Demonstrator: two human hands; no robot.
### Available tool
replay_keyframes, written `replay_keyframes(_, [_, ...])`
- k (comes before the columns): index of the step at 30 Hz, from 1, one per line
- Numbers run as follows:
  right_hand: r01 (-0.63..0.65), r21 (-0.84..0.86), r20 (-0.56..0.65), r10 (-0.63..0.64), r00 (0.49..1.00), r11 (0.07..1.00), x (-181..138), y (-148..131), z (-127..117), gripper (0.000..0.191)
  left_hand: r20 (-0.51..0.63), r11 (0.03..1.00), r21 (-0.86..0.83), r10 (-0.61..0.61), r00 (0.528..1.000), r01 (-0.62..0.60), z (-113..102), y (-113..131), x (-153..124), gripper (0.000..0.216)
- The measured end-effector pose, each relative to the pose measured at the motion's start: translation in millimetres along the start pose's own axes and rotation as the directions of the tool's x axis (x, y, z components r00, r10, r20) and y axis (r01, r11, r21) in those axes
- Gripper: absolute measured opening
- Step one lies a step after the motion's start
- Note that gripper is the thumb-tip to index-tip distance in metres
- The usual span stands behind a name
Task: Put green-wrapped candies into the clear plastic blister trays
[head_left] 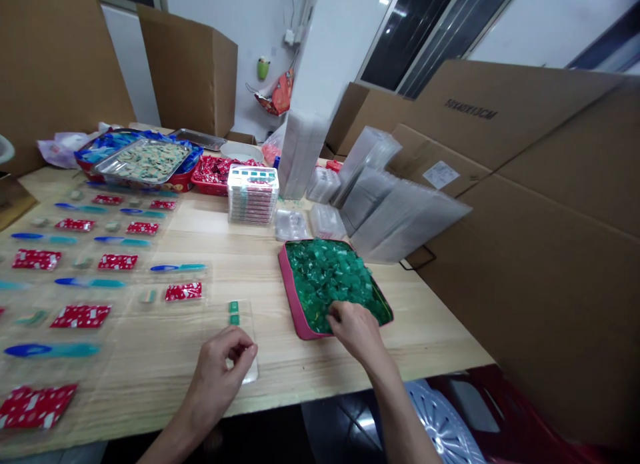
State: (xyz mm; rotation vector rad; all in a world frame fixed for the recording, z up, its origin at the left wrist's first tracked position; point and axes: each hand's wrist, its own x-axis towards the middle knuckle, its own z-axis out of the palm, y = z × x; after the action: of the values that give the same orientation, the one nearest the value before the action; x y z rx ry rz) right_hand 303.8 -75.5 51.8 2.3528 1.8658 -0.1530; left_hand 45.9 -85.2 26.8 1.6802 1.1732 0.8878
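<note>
My left hand (220, 367) is over the near part of a narrow clear plastic tray (245, 311), thumb and fingers bent together; whatever may be between them is hidden. Two small green squares (234, 313) sit in the tray just beyond my fingers. To the right, a pink-rimmed tin (293, 297) is heaped with small shiny green pieces (327, 271). My right hand (356, 327) reaches over its near edge with fingertips pinched down among the pieces, and I cannot make out what they grip.
Rows of clear packs with red packets (183, 291) and blue brushes (179, 267) cover the left. Behind stand stacked filled cases (253, 194), clear plastic trays (385, 211), a red basket (205, 184) and a metal tray (150, 163). Cardboard (550, 251) walls the right side.
</note>
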Motion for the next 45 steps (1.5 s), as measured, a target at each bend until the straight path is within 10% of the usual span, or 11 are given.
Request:
replay_keyframes(6, [0.082,-0.030,0.059,-0.080,0.995,0.996,6.8,-4.9,3.7,0.019,0.016,0.999,-0.042,-0.030,0.999,0.030,2.5,1.7,-1.3,0.020])
replay_keyframes(11, [0.084,0.331,-0.061,-0.067,0.996,0.940,5.5,6.8,7.3,0.018,0.018,0.993,-0.081,-0.081,0.997,0.083,0.4,-2.9,-1.6,0.020])
replay_keyframes(17, [0.253,0.946,-0.240,-0.088,0.967,0.202,-20.7,-18.3,14.9,0.016,0.145,0.840,-0.422,-0.310,0.940,0.342,11.9,6.1,4.0,0.024])
replay_keyframes(21, [0.313,0.949,-0.301,-0.210,0.930,0.027,-41.5,-61.1,21.1,0.009,0.248,0.659,-0.642,-0.305,0.919,0.392,16.8,14.9,2.7,0.026])
replay_keyframes(31, [0.173,0.983,-0.183,-0.336,0.924,-0.059,-45.0,-90.5,43.3,0.026,0.117,0.630,-0.682,-0.406,0.906,0.371,3.9,-4.5,-3.3,0.018])
replay_keyframes(45, [0.654,0.634,-0.563,-0.333,0.757,0.414,-48.1,-91.5,33.3,0.020,0.325,0.518,-0.697,-0.389,0.862,0.496,3.5,1.3,-1.7,0.020])
